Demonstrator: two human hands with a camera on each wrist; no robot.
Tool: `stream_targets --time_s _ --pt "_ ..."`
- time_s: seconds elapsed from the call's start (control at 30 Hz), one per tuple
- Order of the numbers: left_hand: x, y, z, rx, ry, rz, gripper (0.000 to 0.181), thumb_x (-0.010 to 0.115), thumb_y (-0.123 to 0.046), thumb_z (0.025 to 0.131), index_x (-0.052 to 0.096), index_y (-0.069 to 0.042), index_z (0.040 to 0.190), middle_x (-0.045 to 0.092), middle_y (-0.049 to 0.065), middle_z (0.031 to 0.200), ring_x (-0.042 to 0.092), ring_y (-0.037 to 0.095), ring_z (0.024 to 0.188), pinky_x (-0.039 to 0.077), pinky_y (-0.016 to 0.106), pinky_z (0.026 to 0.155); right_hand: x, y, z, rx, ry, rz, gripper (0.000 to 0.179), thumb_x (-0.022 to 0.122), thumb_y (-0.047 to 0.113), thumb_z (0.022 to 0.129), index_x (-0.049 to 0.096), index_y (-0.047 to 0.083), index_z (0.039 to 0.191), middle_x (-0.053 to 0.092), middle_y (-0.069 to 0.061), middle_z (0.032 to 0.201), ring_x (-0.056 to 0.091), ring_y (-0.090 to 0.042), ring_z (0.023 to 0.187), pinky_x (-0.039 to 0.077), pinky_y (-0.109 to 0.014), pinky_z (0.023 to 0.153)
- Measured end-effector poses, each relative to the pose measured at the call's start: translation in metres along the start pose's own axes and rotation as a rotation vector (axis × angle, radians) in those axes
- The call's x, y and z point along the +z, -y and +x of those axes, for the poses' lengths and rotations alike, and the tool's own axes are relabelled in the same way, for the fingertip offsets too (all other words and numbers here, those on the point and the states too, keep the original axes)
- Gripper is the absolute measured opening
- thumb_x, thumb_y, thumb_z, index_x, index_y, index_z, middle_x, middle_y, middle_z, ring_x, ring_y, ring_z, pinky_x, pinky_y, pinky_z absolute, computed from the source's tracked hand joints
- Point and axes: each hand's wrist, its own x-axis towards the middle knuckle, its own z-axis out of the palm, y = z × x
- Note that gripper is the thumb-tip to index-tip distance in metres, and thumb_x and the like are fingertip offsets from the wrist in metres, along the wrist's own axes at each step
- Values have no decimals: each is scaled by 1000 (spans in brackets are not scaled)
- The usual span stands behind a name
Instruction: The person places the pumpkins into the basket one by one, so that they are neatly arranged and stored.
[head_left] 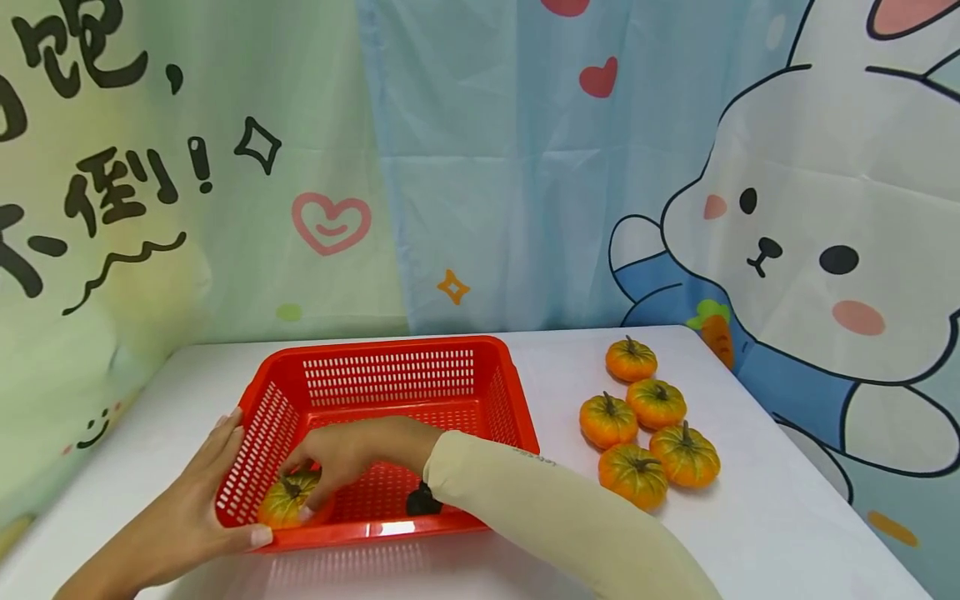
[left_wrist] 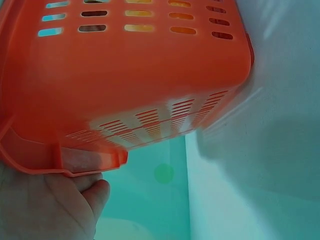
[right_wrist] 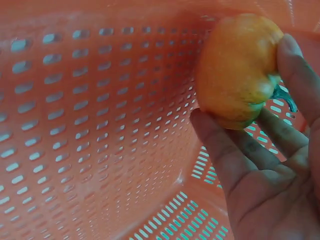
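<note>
A red plastic basket [head_left: 405,343] with slotted walls stands on the table. My left hand [head_left: 176,512] holds its near left corner, thumb along the front rim and fingers up the left side. The left wrist view shows this hand [left_wrist: 50,207] at the rim, outside the basket wall [left_wrist: 125,65]. Inside the basket's near left corner, my right hand [head_left: 348,454] grips a small orange pumpkin [head_left: 277,506] with a green stem. In the right wrist view, thumb and fingers are around the pumpkin [right_wrist: 237,70], close to the slotted wall.
Several more small pumpkins [head_left: 632,477] sit in a cluster on the white table [head_left: 555,367], right of the basket. A black object [head_left: 423,500] shows at my right wrist. Behind the table hangs a printed curtain [head_left: 465,167] with a rabbit figure.
</note>
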Motion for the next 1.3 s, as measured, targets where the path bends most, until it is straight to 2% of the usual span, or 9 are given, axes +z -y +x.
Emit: stream_targets --time_s 0.2,0.33,0.53,0.73,0.8,0.97,1.2,1.3 --pt "0 0 1 8 1 0 117 82 -38 71 10 3 154 2 17 161 -2 33 146 19 67 102 1 0 0 18 11 6 64 77 31 85 52 17 142 59 13 123 51 5 107 35 -10 91" --pt "2 0 1 9 -1 -1 116 82 -38 72 10 2 154 2 16 161 -2 33 147 18 65 104 1 -2 -1 13 29 16 66 74 30 88 47 14 146 57 11 129 49 5 109 34 -9 92" --pt "3 1 -1 7 -7 1 116 81 -37 72 11 4 153 2 17 161 -2 33 146 17 66 104 1 -6 -2 19 31 22 70 73 25 88 41 14 149 56 9 132 51 3 110 35 -10 92" --pt "3 0 -1 4 -6 11 115 81 -38 72 11 5 153 3 17 161 -1 33 146 20 67 102 -1 -13 -6 21 30 66 76 75 25 87 37 13 151 49 6 143 46 0 124 34 -12 97" --pt "3 0 -1 1 -7 21 115 81 -39 72 11 5 153 3 17 161 -1 32 147 20 66 103 -3 -16 -7 8 18 63 74 74 26 87 38 11 150 48 4 144 45 -1 126 33 -12 97" --pt "3 0 -1 0 -9 24 115 81 -39 72 12 5 153 3 17 161 -1 32 147 24 73 97 -7 -21 -12 -40 -3 46 64 73 25 89 48 4 143 54 -1 139 51 -2 122 35 -11 96" --pt "2 -1 0 -31 4 17 117 81 -41 71 11 6 153 2 17 161 -1 35 146 27 75 92 -9 -28 -22 -49 -44 190 53 72 17 89 55 0 137 58 -6 135 62 -7 110 43 -11 86" --pt "2 -1 0 -40 11 20 116 80 -41 72 11 5 153 3 18 161 -1 36 146 28 75 91 -10 -30 -26 -59 -59 196 53 72 19 90 55 0 136 59 -6 134 61 -6 110 43 -12 86"
